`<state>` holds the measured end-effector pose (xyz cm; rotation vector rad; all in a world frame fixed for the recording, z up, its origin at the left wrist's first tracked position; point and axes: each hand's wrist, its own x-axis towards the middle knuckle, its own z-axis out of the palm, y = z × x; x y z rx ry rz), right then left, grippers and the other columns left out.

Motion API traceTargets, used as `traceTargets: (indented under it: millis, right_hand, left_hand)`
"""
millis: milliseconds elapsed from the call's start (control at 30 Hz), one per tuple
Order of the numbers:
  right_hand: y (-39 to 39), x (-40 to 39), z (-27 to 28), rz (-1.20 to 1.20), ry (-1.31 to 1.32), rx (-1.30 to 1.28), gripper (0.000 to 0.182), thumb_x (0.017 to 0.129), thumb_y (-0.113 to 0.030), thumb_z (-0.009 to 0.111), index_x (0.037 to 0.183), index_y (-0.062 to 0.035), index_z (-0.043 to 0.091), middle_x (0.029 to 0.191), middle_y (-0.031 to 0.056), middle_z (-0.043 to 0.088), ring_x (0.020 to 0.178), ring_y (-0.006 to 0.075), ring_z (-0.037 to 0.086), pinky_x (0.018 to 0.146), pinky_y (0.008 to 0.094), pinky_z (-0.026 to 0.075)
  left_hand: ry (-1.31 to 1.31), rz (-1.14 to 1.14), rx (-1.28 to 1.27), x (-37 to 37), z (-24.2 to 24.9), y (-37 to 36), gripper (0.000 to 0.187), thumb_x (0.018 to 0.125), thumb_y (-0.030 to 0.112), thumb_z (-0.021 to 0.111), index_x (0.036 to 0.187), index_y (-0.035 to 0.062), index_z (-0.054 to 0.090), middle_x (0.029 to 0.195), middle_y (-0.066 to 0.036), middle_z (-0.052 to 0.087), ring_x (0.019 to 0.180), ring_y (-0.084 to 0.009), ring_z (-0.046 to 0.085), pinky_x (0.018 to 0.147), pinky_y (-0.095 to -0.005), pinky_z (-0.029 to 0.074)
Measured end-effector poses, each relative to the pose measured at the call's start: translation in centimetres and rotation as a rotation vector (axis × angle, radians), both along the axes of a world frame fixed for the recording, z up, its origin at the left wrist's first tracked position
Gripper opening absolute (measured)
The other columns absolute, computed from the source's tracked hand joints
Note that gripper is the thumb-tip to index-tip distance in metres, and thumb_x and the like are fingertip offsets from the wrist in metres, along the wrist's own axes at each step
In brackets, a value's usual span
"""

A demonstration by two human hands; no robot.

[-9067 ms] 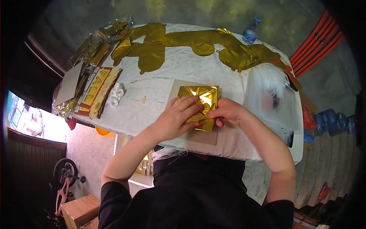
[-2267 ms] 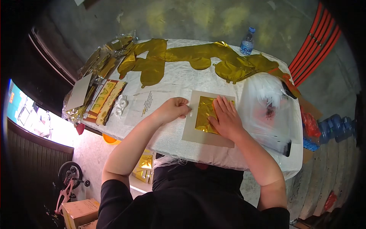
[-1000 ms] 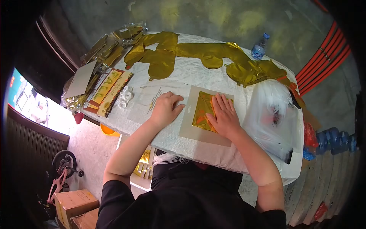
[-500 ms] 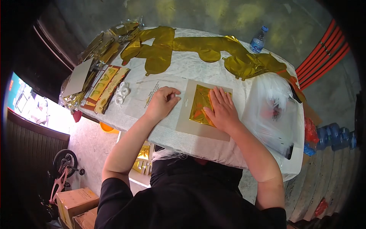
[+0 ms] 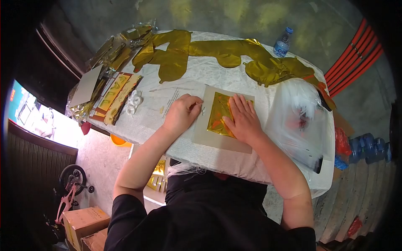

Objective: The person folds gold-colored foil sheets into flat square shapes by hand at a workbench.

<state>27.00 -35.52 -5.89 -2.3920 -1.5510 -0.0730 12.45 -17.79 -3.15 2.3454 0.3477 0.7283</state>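
Observation:
A folded gold foil sheet (image 5: 217,115) lies on a grey card (image 5: 226,144) near the front of the table. My right hand (image 5: 243,118) rests flat on the foil's right side, fingers stretched out. At the card's left edge, my left hand (image 5: 182,113) has its fingers curled with thumb and fingertips together; what they pinch, if anything, is too small to make out. Beneath and beside that hand is a clear plastic bag (image 5: 161,90) with small printed text. Small white rolls (image 5: 133,100) sit farther left.
Flat gold foil balloons (image 5: 176,54) stretch along the table's back. A stack of clear plastic bags (image 5: 293,121) lies at right, with a water bottle (image 5: 282,43) behind. Printed packs (image 5: 113,96) and wrapped foil pieces (image 5: 121,48) lie at left. Cardboard boxes (image 5: 86,221) stand on the floor.
My left hand has moved slightly right to the grey card's edge, its fingers drawn closer together. My right hand stays flat on the foil.

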Motion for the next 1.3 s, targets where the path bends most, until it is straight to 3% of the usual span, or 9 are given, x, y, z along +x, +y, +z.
traceTargets:
  millis: [100, 200, 267, 467, 700, 767, 967, 1100, 1300]
  right_hand:
    - [0.0, 0.0, 0.0, -0.001, 0.002, 0.010, 0.064, 0.093, -0.039, 0.046, 0.142, -0.0010, 0.029, 0.149, 0.0164, 0.026, 0.140, 0.0307, 0.020, 0.115, 0.0432, 0.014]
    - [0.0, -0.1, 0.2, -0.006, 0.013, -0.003, 0.064, 0.093, -0.038, 0.046, 0.142, 0.0000, 0.029, 0.149, 0.0160, 0.026, 0.140, 0.0304, 0.020, 0.115, 0.0431, 0.014]
    - [0.0, 0.0, -0.1, -0.005, 0.018, 0.029, 0.063, 0.092, -0.037, 0.047, 0.143, -0.0046, 0.029, 0.149, 0.0163, 0.027, 0.140, 0.0311, 0.020, 0.114, 0.0435, 0.014]
    - [0.0, 0.1, -0.2, 0.035, -0.026, 0.052, 0.054, 0.092, -0.037, 0.047, 0.143, -0.0202, 0.035, 0.148, 0.0176, 0.028, 0.139, 0.0334, 0.022, 0.113, 0.0448, 0.015]
    - [0.0, 0.3, -0.4, 0.061, -0.027, 0.057, 0.052, 0.092, -0.036, 0.047, 0.142, -0.0201, 0.037, 0.147, 0.0184, 0.028, 0.138, 0.0352, 0.023, 0.113, 0.0463, 0.016]
    - [0.0, 0.2, -0.3, 0.063, -0.043, 0.053, 0.052, 0.092, -0.036, 0.046, 0.142, -0.0200, 0.038, 0.147, 0.0187, 0.029, 0.137, 0.0357, 0.024, 0.113, 0.0467, 0.016]
    - [0.0, 0.2, -0.2, 0.064, -0.019, 0.055, 0.051, 0.093, -0.036, 0.045, 0.142, -0.0209, 0.038, 0.148, 0.0186, 0.027, 0.138, 0.0357, 0.023, 0.113, 0.0460, 0.015]
    - [-0.1, 0.3, -0.2, 0.053, -0.019, 0.010, 0.055, 0.094, -0.038, 0.045, 0.144, -0.0193, 0.034, 0.150, 0.0184, 0.024, 0.139, 0.0347, 0.020, 0.114, 0.0454, 0.014]
    - [-1.0, 2.1, 2.1, 0.139, 0.217, -0.108, 0.083, 0.085, -0.047, 0.058, 0.147, -0.0064, 0.020, 0.153, 0.0195, 0.014, 0.142, 0.0338, 0.010, 0.115, 0.0452, 0.010]
  left_hand:
    - [0.012, 0.001, 0.004, 0.2, 0.0, -0.4, 0.016, 0.080, 0.005, 0.060, 0.095, -0.0009, 0.065, 0.075, -0.015, 0.063, 0.062, -0.0214, 0.060, 0.061, -0.0309, 0.049]
    - [0.088, 0.024, 0.072, 0.6, 0.9, -0.5, 0.019, 0.079, 0.008, 0.060, 0.094, -0.0017, 0.065, 0.070, -0.017, 0.063, 0.059, -0.0243, 0.061, 0.059, -0.0333, 0.049]
    - [0.306, 0.092, -0.053, 0.9, 2.0, -0.8, 0.018, 0.076, 0.008, 0.058, 0.091, -0.0008, 0.064, 0.081, -0.020, 0.066, 0.074, -0.0348, 0.065, 0.070, -0.0409, 0.052]
    - [0.254, 0.072, -0.009, 1.7, 1.2, -1.5, 0.019, 0.077, 0.008, 0.057, 0.093, 0.0003, 0.063, 0.079, -0.019, 0.066, 0.075, -0.0359, 0.064, 0.070, -0.0418, 0.052]
    - [0.210, 0.044, 0.128, 2.4, 0.9, -2.7, 0.017, 0.079, 0.007, 0.056, 0.095, 0.0005, 0.056, 0.086, -0.020, 0.064, 0.076, -0.0374, 0.063, 0.068, -0.0447, 0.051]
    - [0.247, 0.028, 0.165, 2.4, 0.8, -2.9, 0.022, 0.080, 0.007, 0.058, 0.101, 0.0012, 0.059, 0.088, -0.019, 0.063, 0.079, -0.0353, 0.063, 0.070, -0.0412, 0.051]
    - [0.238, -0.123, 0.354, 2.3, -0.5, -2.5, 0.022, 0.080, 0.007, 0.059, 0.101, 0.0031, 0.063, 0.087, -0.016, 0.059, 0.079, -0.0345, 0.061, 0.070, -0.0410, 0.051]
    - [0.212, -0.140, 0.349, 2.4, -0.9, -2.3, 0.023, 0.081, 0.009, 0.059, 0.102, 0.0035, 0.065, 0.087, -0.015, 0.058, 0.080, -0.0332, 0.061, 0.071, -0.0401, 0.051]
    - [0.209, -0.130, 0.350, 2.3, -0.8, -2.4, 0.023, 0.080, 0.010, 0.061, 0.102, 0.0031, 0.065, 0.086, -0.015, 0.058, 0.079, -0.0327, 0.061, 0.071, -0.0396, 0.051]
